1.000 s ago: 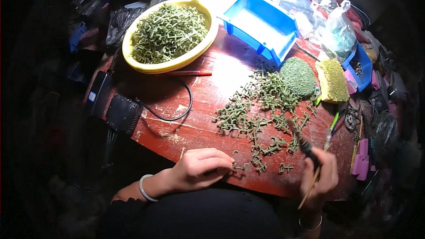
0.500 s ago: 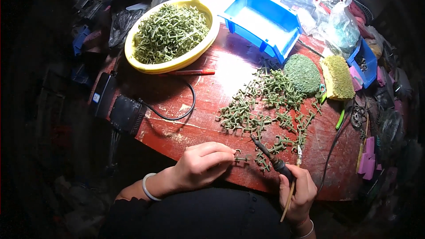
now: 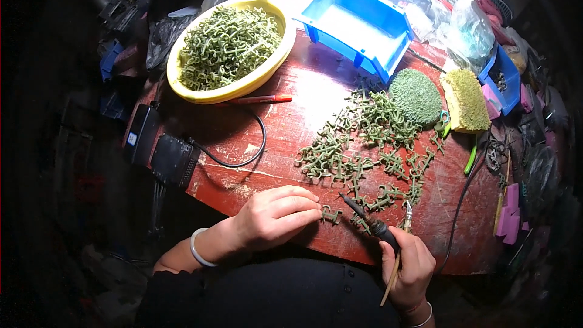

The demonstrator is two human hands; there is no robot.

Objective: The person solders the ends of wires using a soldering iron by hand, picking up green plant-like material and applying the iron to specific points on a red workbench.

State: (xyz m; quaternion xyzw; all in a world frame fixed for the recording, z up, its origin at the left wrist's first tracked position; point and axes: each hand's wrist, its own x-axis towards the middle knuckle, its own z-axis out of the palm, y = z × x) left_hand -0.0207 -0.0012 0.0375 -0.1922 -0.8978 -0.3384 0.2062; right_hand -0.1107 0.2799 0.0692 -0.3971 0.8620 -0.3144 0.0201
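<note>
Low over the red table's near edge, my left hand (image 3: pixel 272 217) pinches a small green bracket-shaped piece (image 3: pixel 331 214) at its fingertips. My right hand (image 3: pixel 413 264) is closed round a dark soldering iron (image 3: pixel 371 221), its thin tip pointing up and left toward that piece without touching it. In the same grip is a slim wooden-handled tool (image 3: pixel 392 278) with a pale, blade-like end. A loose spread of similar green pieces (image 3: pixel 376 121) lies just beyond both hands.
A yellow basin (image 3: pixel 282 54) heaped with green pieces stands at the far left, a red pen (image 3: pixel 267 99) beside it. Black power boxes (image 3: pixel 173 159) with a cable sit at the left edge. A blue bin (image 3: pixel 398 30), a round green pad (image 3: pixel 416 97) and a yellow sponge (image 3: pixel 464 102) are farther right.
The small green piece has turned a little at my left fingertips. The soldering iron's tip has shifted slightly left and down. The whole view has drifted slightly.
</note>
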